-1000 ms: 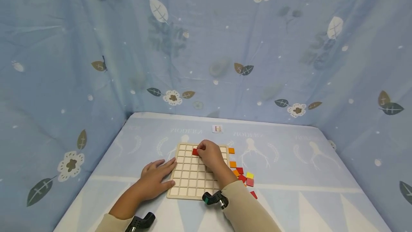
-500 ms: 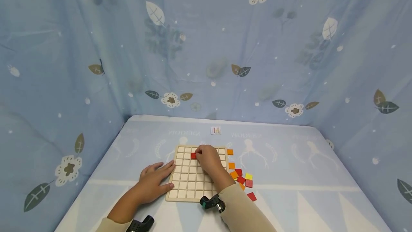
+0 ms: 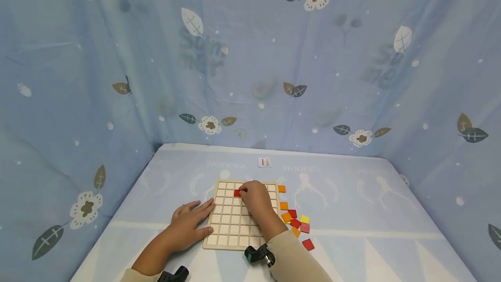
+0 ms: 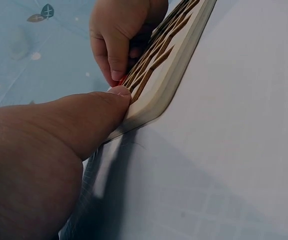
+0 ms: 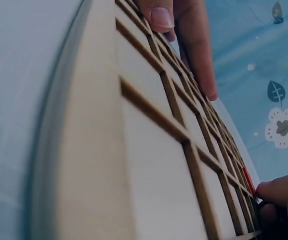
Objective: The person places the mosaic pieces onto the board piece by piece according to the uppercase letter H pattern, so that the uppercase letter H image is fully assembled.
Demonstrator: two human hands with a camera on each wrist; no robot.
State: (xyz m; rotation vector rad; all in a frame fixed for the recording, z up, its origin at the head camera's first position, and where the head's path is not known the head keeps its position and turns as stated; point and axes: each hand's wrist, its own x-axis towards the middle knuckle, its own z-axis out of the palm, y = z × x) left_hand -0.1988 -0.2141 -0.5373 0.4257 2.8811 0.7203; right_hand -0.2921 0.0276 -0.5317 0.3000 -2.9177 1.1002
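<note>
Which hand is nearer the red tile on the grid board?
Right. The right hand is at the red tile, fingertips on it; the left hand is farther off, at the left edge of the grid board.

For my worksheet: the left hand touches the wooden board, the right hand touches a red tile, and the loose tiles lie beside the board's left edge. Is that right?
No: the head view shows the loose tiles beside the right edge of the wooden board, not its left. The left hand does touch the board, and the right hand a red tile.
</note>
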